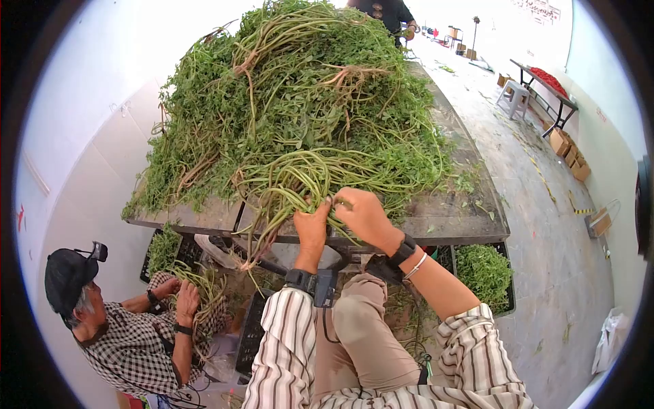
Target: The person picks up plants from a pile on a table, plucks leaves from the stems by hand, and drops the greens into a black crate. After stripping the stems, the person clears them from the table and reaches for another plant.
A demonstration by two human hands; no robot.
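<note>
Green stems [291, 178] clasped in left hand [312, 225], forearm upright; right hand [361, 210] curled just beside, its grip unclear.

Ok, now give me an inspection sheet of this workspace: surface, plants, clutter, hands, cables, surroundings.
Surface: table mostly covered; bare strips show along the near and right edges.
Job's things: large heap of greens; long-stemmed bunch at the near edge, some stems hanging over.
Clutter: loose leaves on the table's right side; plant scraps on the floor.
Hands: left hand grips the bunch; right hand is curled beside it, hold unclear.
Cables: black cord below the left-wrist device; more cords at lower left.
Surroundings: co-worker at left handling stems; stool and cartons at right.
</note>
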